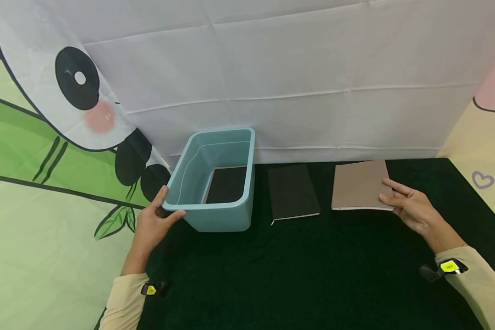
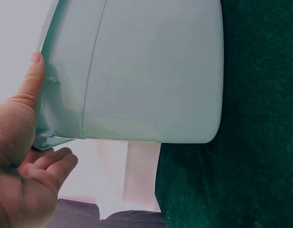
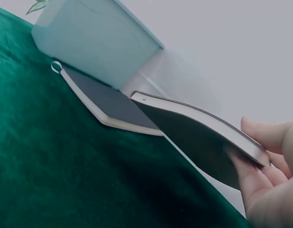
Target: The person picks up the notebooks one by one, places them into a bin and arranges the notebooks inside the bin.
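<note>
My right hand (image 1: pixel 414 208) pinches the right edge of a tan-covered notebook (image 1: pixel 360 185), thumb on top and fingers beneath. In the right wrist view that notebook (image 3: pixel 199 137) is lifted off the cloth, its dark underside and white page edges showing. My left hand (image 1: pixel 154 224) grips the near left corner of a light blue plastic bin (image 1: pixel 218 220), thumb along the front rim and fingers on the left side. Inside the bin lies a black notebook (image 1: pixel 227 185). Between the bin and the tan notebook, a second black notebook (image 1: pixel 293 190) with a ribbon marker lies flat.
A dark green cloth (image 1: pixel 288 275) covers the table. Behind it hangs a white fabric backdrop (image 1: pixel 313 82), close to the bin's far end. Printed cartoon panels (image 1: pixel 66 220) stand along the left and right sides.
</note>
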### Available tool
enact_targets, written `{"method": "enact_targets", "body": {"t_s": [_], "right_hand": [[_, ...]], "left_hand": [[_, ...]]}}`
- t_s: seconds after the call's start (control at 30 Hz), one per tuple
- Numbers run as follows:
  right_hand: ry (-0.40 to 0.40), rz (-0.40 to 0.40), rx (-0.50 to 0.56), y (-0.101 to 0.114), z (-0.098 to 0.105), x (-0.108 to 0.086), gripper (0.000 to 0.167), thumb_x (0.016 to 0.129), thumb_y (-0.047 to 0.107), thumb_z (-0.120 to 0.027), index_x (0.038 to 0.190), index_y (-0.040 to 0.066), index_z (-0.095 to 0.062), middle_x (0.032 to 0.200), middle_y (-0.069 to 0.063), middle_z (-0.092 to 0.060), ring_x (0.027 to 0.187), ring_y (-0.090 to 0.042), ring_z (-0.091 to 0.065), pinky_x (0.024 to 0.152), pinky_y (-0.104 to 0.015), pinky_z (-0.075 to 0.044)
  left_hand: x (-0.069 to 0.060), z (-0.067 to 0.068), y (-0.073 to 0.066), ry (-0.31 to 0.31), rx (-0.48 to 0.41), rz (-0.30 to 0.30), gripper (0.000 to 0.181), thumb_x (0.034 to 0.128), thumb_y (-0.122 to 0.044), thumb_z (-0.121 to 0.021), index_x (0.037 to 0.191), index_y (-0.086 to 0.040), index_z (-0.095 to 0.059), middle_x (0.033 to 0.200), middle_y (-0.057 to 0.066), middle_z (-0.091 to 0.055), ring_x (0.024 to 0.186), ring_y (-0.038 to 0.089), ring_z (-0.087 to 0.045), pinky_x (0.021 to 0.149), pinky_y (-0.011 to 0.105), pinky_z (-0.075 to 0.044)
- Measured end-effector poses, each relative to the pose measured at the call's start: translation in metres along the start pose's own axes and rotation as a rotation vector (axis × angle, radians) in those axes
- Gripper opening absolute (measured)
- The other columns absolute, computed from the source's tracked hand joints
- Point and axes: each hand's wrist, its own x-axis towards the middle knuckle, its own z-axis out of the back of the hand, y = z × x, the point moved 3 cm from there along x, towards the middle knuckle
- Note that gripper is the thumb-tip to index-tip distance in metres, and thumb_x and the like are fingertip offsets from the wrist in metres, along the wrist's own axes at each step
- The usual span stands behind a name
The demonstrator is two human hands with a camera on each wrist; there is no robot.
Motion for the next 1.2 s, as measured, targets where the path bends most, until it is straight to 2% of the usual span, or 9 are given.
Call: {"method": "enact_targets", "body": {"t_s": [0.27,0.43,0.5,0.57,0.8,0.9,0.97,1.07,1.2], "right_hand": [[0.053,0.028,0.095,0.014,-0.025,-0.001,0.047,0.101,-0.011,-0.051,0.129,0.021,-0.072,0.113,-0.003,-0.076,0.097,-0.013,-0.073,0.079,-0.023,-0.058],[0.056,0.045,0.099,0.027,-0.053,0.002,0.047,0.100,-0.010,-0.054,0.131,0.021,-0.070,0.104,-0.003,-0.074,0.091,-0.012,-0.071,0.066,-0.021,-0.051],[0.054,0.045,0.098,0.033,-0.065,0.004,0.046,0.100,-0.009,-0.055,0.131,0.022,-0.070,0.103,-0.003,-0.072,0.090,-0.011,-0.071,0.067,-0.021,-0.051],[0.063,0.044,0.108,0.039,-0.078,0.007,0.049,0.100,-0.009,-0.056,0.135,0.022,-0.068,0.107,-0.003,-0.071,0.094,-0.012,-0.071,0.073,-0.020,-0.054],[0.052,0.043,0.061,0.056,-0.129,0.025,0.067,0.098,-0.004,-0.063,0.157,0.019,-0.043,0.109,0.001,-0.065,0.096,-0.010,-0.069,0.075,-0.019,-0.051],[0.052,0.039,0.053,0.060,-0.152,0.036,0.071,0.096,-0.004,-0.066,0.158,0.017,-0.039,0.120,0.002,-0.059,0.094,-0.009,-0.069,0.074,-0.018,-0.051],[0.062,0.041,0.049,0.061,-0.167,0.043,0.073,0.095,-0.004,-0.067,0.159,0.016,-0.037,0.125,0.002,-0.053,0.091,-0.009,-0.068,0.068,-0.017,-0.046],[0.080,0.036,0.069,0.060,-0.188,0.053,0.074,0.094,-0.004,-0.068,0.159,0.015,-0.037,0.122,0.000,-0.055,0.088,-0.009,-0.069,0.064,-0.018,-0.043],[0.109,0.038,0.074,0.054,-0.214,0.067,0.074,0.094,-0.004,-0.068,0.159,0.013,-0.038,0.113,-0.004,-0.061,0.086,-0.010,-0.071,0.067,-0.018,-0.049]], "left_hand": [[0.001,0.001,-0.001,-0.003,0.008,-0.013,0.091,0.0908,-0.039,-0.078,0.163,-0.022,-0.025,0.168,0.002,-0.021,0.143,0.042,-0.042,0.109,0.057,-0.041],[0.000,0.002,-0.002,-0.002,0.023,-0.023,0.091,0.0915,-0.038,-0.078,0.163,-0.020,-0.025,0.168,0.006,-0.022,0.140,0.044,-0.045,0.106,0.059,-0.043],[0.000,0.002,-0.002,0.001,0.028,-0.024,0.090,0.0918,-0.038,-0.077,0.163,-0.021,-0.025,0.168,0.007,-0.023,0.139,0.045,-0.047,0.105,0.059,-0.043],[-0.001,0.003,-0.002,0.004,0.031,-0.021,0.091,0.0919,-0.039,-0.077,0.163,-0.021,-0.024,0.168,0.007,-0.023,0.138,0.045,-0.047,0.105,0.059,-0.044],[-0.004,0.005,-0.004,0.000,0.038,-0.005,0.092,0.0910,-0.041,-0.078,0.163,-0.021,-0.024,0.168,0.006,-0.022,0.139,0.046,-0.045,0.105,0.060,-0.043],[-0.004,0.006,-0.004,0.001,0.039,-0.003,0.092,0.0911,-0.040,-0.078,0.163,-0.021,-0.024,0.168,0.008,-0.022,0.140,0.047,-0.045,0.105,0.060,-0.043],[-0.004,0.006,-0.004,0.000,0.040,-0.002,0.092,0.0912,-0.040,-0.078,0.163,-0.021,-0.023,0.168,0.008,-0.022,0.139,0.048,-0.045,0.105,0.061,-0.043],[-0.004,0.006,-0.003,0.000,0.037,0.000,0.092,0.0911,-0.040,-0.078,0.163,-0.021,-0.023,0.168,0.007,-0.022,0.140,0.047,-0.045,0.105,0.060,-0.043],[-0.005,0.005,-0.002,0.000,0.024,0.006,0.092,0.0908,-0.040,-0.078,0.163,-0.022,-0.024,0.168,0.004,-0.022,0.141,0.044,-0.044,0.107,0.059,-0.042]]}}
